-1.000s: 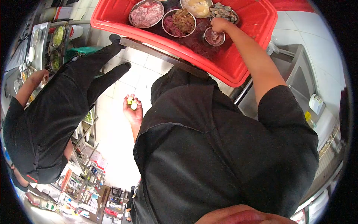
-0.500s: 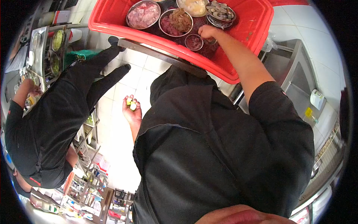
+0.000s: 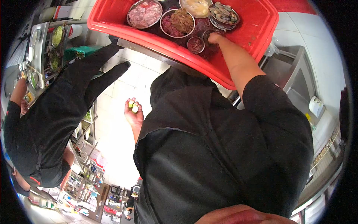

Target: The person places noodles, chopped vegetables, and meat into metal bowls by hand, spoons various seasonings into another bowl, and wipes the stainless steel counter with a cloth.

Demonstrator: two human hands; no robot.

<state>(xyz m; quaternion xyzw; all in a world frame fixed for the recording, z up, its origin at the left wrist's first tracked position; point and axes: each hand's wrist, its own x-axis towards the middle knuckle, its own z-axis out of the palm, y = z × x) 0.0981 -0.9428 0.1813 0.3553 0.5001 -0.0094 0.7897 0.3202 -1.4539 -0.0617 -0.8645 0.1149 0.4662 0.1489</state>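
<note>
My left hand (image 3: 134,115) is palm up beside my apron, its fingers curled round several pale green and white vegetable pieces (image 3: 134,108). Inside a large red tub (image 3: 257,35), my right hand (image 3: 214,38) reaches down into a small dark bowl (image 3: 207,34), which hides its fingertips. Just left of that hand stands a small metal bowl of dark red, minced-looking food (image 3: 195,44). Farther in are a bowl of brown and purplish-red meat (image 3: 182,21), a bowl of pink meat (image 3: 144,14), a bowl of pale yellowish food (image 3: 196,6) and a bowl of greyish shellfish-like pieces (image 3: 223,14).
A co-worker in black (image 3: 52,115) stands at the left by a counter with metal trays (image 3: 39,52). A metal ledge (image 3: 160,58) runs along the tub's near side. Steel equipment (image 3: 302,74) stands at the right. White floor tiles (image 3: 119,123) lie between us.
My right hand has moved slightly right and lower, from beside the shellfish bowl into the small dark bowl. The left hand still holds the green pieces. The co-worker's arm has shifted.
</note>
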